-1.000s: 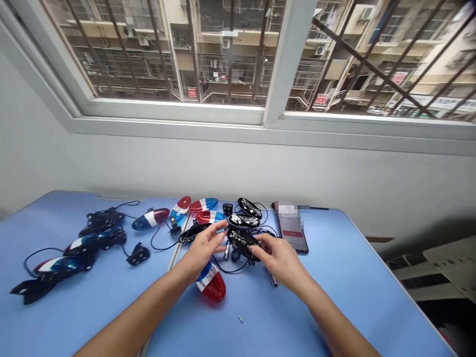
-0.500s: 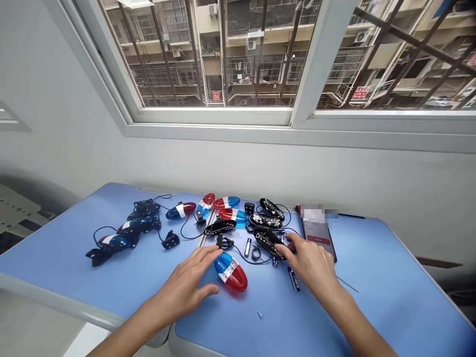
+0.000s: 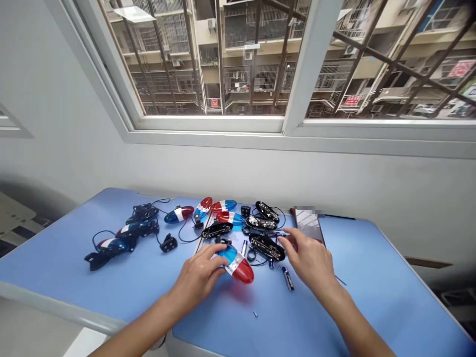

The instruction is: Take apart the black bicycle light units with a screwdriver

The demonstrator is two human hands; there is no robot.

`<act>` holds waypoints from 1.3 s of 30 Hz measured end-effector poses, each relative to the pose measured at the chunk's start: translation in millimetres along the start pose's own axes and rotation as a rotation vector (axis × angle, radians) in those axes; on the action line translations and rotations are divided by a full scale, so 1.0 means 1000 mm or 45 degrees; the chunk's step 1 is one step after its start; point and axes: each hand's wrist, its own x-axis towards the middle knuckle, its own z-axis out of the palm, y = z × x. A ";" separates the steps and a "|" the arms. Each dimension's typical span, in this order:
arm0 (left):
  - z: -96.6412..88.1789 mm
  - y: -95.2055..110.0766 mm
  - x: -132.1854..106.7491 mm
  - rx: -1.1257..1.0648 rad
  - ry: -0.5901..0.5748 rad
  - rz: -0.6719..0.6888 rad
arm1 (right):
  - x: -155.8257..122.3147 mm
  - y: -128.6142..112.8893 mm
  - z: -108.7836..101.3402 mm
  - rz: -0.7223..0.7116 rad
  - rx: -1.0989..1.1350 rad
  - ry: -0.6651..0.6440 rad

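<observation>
My left hand (image 3: pixel 199 275) curls its fingers round the near end of a red, white and blue oval light cover (image 3: pixel 238 263) lying on the blue table (image 3: pixel 334 317). My right hand (image 3: pixel 310 260) rests just right of a black oval base (image 3: pixel 267 246) with wires, its fingers spread and its fingertips close to the base's right end. A battery (image 3: pixel 287 277) lies under the right hand's thumb side. A tiny screw (image 3: pixel 255 313) sits on the table between my forearms.
Behind my hands lie more black bases (image 3: pixel 262 223) and red-blue covers (image 3: pixel 223 206). Assembled lights with cables (image 3: pixel 126 233) lie at the left. A phone (image 3: pixel 308 225) lies at the right. A wall and barred window stand behind; the table's edge runs front left.
My left hand has closed onto the red and blue cover, and the cover has shifted a little right. My right hand has let go of the black base and opened beside it.
</observation>
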 end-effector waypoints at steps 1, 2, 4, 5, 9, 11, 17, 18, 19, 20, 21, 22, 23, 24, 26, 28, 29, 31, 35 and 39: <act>-0.001 0.000 0.007 0.021 0.051 0.014 | 0.000 0.003 -0.002 -0.044 0.109 0.137; -0.001 0.000 0.016 0.050 0.096 0.024 | 0.000 0.005 -0.004 -0.101 0.215 0.275; 0.000 -0.001 0.038 0.130 0.157 0.024 | -0.001 0.009 -0.006 -0.226 0.358 0.483; 0.001 -0.003 0.051 0.177 0.173 0.009 | -0.002 0.010 -0.007 -0.279 0.365 0.531; 0.005 -0.013 0.096 0.323 0.178 -0.084 | -0.007 0.006 0.003 -0.428 0.009 0.439; 0.005 -0.020 0.112 0.352 0.179 -0.113 | -0.011 0.000 0.012 -0.470 -0.170 0.384; 0.006 -0.039 0.136 0.429 0.133 -0.206 | -0.024 -0.022 0.028 -0.671 -0.105 0.522; 0.007 -0.042 0.136 0.432 0.115 -0.214 | -0.026 -0.024 0.028 -0.714 -0.062 0.541; 0.009 -0.045 0.135 0.430 0.095 -0.220 | -0.028 -0.026 0.029 -0.750 -0.024 0.551; 0.012 -0.048 0.134 0.424 0.076 -0.225 | -0.029 -0.028 0.030 -0.776 0.007 0.557; 0.014 -0.051 0.131 0.413 0.058 -0.227 | -0.030 -0.028 0.030 -0.794 0.030 0.560; 0.016 -0.053 0.128 0.397 0.042 -0.228 | -0.030 -0.029 0.031 -0.805 0.049 0.564; 0.018 -0.055 0.125 0.378 0.029 -0.227 | -0.030 -0.029 0.032 -0.811 0.064 0.567; 0.019 -0.057 0.122 0.355 0.019 -0.225 | -0.030 -0.029 0.033 -0.814 0.075 0.571; 0.019 -0.059 0.116 0.301 0.007 -0.216 | -0.029 -0.028 0.034 -0.823 0.100 0.579; 0.013 -0.063 0.111 0.241 0.010 -0.201 | -0.028 -0.028 0.034 -0.843 0.133 0.586; 0.007 -0.065 0.108 0.214 0.018 -0.195 | -0.028 -0.028 0.033 -0.862 0.155 0.595; -0.007 -0.071 0.099 0.174 0.049 -0.197 | -0.030 -0.029 0.031 -0.916 0.209 0.610; -0.040 -0.082 0.067 0.167 0.108 -0.247 | -0.038 -0.032 0.027 -1.077 0.309 0.600; -0.055 -0.085 0.023 0.214 0.107 -0.307 | -0.047 -0.037 0.030 -1.235 0.279 0.483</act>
